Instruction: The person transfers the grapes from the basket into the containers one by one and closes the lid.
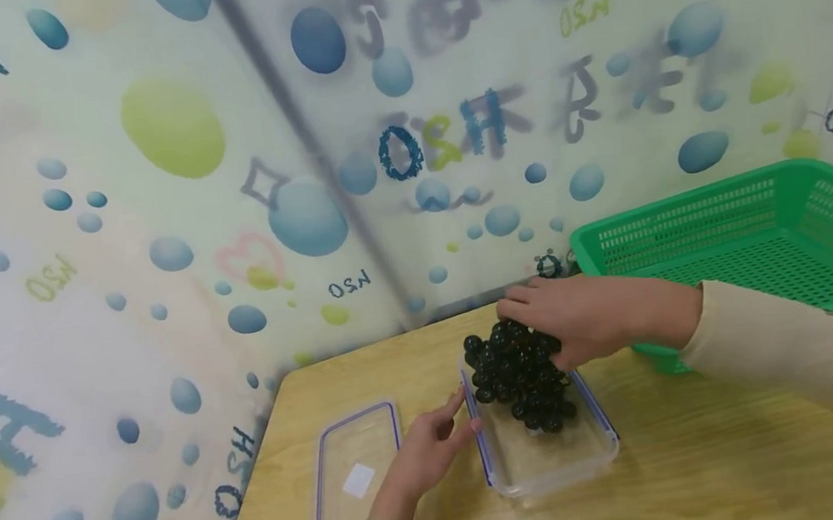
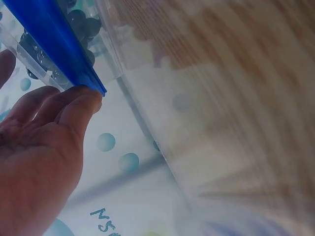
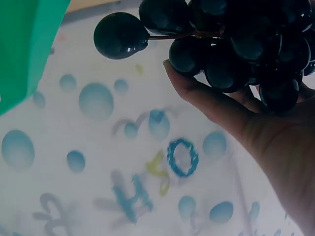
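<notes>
My right hand (image 1: 580, 315) holds a bunch of dark grapes (image 1: 518, 376) from above, over the far part of a clear plastic container (image 1: 558, 476) with blue side flaps. In the right wrist view the grapes (image 3: 253, 44) hang against the fingers, and one stem shows. My left hand (image 1: 427, 451) rests against the container's left side with its fingers extended. Seen from the left wrist, its fingertips (image 2: 88, 96) touch the end of a blue flap (image 2: 59, 42). A clear lid (image 1: 354, 433) with a blue seal lies on the table, left of the container.
A green plastic basket (image 1: 692, 225) with slotted walls stands at the right, under and beyond the right forearm. The wooden table (image 1: 678, 469) meets a patterned wall (image 1: 352, 216) at the back and left. A white label (image 1: 358, 480) is on the lid.
</notes>
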`<state>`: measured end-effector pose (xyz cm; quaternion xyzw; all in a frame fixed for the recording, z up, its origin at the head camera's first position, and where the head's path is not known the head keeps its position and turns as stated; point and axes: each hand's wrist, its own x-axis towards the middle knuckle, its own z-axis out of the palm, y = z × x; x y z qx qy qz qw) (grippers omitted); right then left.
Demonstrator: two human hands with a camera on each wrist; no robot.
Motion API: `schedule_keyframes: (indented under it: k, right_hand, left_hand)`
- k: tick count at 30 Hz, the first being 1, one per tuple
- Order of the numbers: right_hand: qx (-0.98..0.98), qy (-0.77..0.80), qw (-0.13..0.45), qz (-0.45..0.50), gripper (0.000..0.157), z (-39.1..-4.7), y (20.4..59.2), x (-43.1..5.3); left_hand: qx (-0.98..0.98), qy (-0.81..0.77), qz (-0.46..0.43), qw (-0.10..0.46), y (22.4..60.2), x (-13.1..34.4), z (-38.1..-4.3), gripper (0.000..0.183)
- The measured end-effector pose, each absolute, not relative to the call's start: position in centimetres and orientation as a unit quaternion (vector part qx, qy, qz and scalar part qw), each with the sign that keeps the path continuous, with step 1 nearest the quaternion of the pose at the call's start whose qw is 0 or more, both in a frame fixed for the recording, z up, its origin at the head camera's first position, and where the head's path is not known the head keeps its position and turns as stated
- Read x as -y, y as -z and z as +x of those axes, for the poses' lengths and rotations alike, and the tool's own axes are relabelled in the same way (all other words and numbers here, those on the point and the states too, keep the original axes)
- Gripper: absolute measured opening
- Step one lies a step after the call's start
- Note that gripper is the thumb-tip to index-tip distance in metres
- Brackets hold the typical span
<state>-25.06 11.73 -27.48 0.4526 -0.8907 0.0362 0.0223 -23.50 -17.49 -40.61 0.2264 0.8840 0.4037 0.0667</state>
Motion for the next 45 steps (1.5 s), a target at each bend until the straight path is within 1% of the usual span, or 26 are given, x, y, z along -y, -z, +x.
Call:
schedule_keyframes:
  k: [3,6,8,16,21,26,30,34,36,39,41,43,45]
  right_hand:
    - [0.888,-0.015,0.002,0.459,0.068,-24.7,28.6,-10.4]
    - [0.894,0.004,-0.02,0.449,0.073,-24.2,29.5,-9.5]
    - [0.896,0.008,-0.031,0.442,0.074,-24.0,30.1,-9.1]
    - [0.885,0.036,-0.038,0.463,0.072,-22.9,32.9,-7.7]
    - [0.882,-0.01,-0.046,0.468,0.067,-23.0,34.2,-7.8]
    - [0.872,-0.063,-0.023,0.484,0.059,-23.3,35.7,-8.4]
    - [0.866,-0.079,-0.009,0.493,0.061,-23.3,36.3,-8.7]
    - [0.868,-0.073,-0.013,0.491,0.066,-23.2,36.7,-8.9]
    - [0.866,-0.075,-0.008,0.494,0.073,-23.1,36.9,-9.1]
    - [0.851,-0.071,0.024,0.519,0.086,-23.1,37.4,-9.3]
    - [0.836,-0.06,0.052,0.543,0.092,-23.1,37.6,-9.5]
    - [0.824,-0.049,0.07,0.56,0.09,-23.1,37.7,-9.6]
    - [0.818,-0.046,0.075,0.568,0.084,-23.2,37.7,-9.8]
  left_hand:
    - [-0.882,-0.406,0.228,0.064,40.8,17.6,-23.4,0.054]
    - [-0.882,-0.409,0.224,0.068,40.9,17.5,-23.5,0.055]
    - [-0.881,-0.413,0.222,0.071,41.0,17.5,-23.5,0.055]
    - [-0.883,-0.416,0.205,0.078,41.1,17.6,-23.2,0.053]
    - [-0.883,-0.415,0.203,0.081,41.0,17.5,-23.3,0.052]
    - [-0.879,-0.421,0.207,0.082,40.9,17.3,-23.3,0.055]
    - [-0.88,-0.42,0.209,0.078,40.8,17.3,-23.4,0.055]
    - [-0.881,-0.416,0.211,0.078,40.8,17.2,-23.5,0.054]
    - [-0.883,-0.412,0.212,0.076,40.8,17.2,-23.5,0.054]
    - [-0.885,-0.41,0.209,0.076,40.7,17.3,-23.6,0.053]
    - [-0.886,-0.408,0.209,0.076,40.7,17.4,-23.7,0.053]
    - [-0.888,-0.402,0.209,0.073,40.7,17.4,-23.6,0.053]
    - [-0.89,-0.396,0.214,0.067,40.7,17.5,-23.6,0.054]
